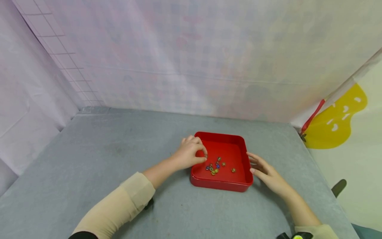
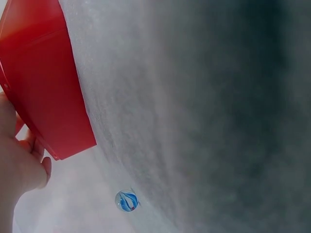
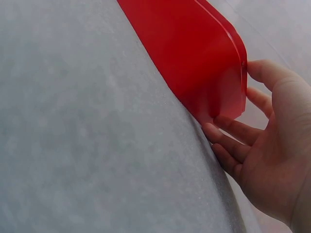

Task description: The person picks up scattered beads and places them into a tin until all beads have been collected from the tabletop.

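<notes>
A shallow red tray (image 1: pixel 221 186) sits on the grey cloth with several small glass marbles (image 1: pixel 216 171) in its front half. My left hand (image 1: pixel 188 153) reaches over the tray's left rim, thumb and index finger pinching a small marble (image 1: pixel 206 156), mostly hidden by the fingertips. In the left wrist view, a clear marble with blue swirls (image 2: pixel 127 200) lies on the cloth outside the tray. At the tray's right side, my right hand (image 1: pixel 268 174) rests its spread fingers against the outer wall, its thumb at the rim.
Grey cloth (image 1: pixel 89 166) covers the table. A pale curtain (image 1: pixel 167 59) hangs along the back and another falls at the left. Beyond the right edge is a yellow cut-out shape (image 1: pixel 334 122) with a red strip (image 1: pixel 312 116).
</notes>
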{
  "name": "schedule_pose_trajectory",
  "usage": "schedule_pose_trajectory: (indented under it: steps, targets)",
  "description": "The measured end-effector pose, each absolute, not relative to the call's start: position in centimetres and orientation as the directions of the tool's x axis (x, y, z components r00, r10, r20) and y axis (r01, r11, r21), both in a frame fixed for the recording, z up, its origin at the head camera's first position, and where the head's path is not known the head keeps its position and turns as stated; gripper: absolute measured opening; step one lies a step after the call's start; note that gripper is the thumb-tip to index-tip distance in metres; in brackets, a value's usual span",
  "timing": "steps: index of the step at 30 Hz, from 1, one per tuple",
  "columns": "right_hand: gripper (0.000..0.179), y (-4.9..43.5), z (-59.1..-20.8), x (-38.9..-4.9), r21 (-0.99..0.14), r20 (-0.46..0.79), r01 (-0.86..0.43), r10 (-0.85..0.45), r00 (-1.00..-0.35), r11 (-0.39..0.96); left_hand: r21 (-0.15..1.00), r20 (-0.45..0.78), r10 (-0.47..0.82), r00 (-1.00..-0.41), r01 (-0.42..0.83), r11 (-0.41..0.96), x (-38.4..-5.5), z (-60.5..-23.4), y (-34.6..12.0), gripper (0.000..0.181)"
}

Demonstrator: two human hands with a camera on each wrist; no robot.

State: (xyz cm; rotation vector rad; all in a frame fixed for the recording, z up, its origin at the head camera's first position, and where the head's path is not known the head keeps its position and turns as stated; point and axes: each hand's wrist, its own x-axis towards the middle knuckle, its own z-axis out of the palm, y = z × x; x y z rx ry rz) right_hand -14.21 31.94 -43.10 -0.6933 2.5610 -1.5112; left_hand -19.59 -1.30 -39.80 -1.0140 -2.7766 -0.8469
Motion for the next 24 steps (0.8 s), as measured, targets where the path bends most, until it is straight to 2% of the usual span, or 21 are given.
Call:
schedule_pose_trajectory:
  steps: [11, 19, 24]
  targets:
    - [0.056, 32.01, -43.25, -14.21, -0.848, 0.156, -0.340, -0.421, -0.894, 0.408, 0.461, 0.232, 0.580, -0.781, 0.613, 0.641, -19.55, -39.66, -1.27, 0.007]
    - [0.055, 32.01, -43.23, -14.21, -0.846, 0.157, -0.342, -0.422, -0.893, 0.408, 0.491, 0.223, 0.582, -0.782, 0.606, 0.626, -19.57, -39.73, -1.31, 0.018]
    - [0.056, 32.01, -43.14, -14.19, -0.845, 0.160, -0.346, -0.424, -0.891, 0.407, 0.513, 0.217, 0.583, -0.783, 0.600, 0.614, -19.56, -39.70, -1.44, 0.019]
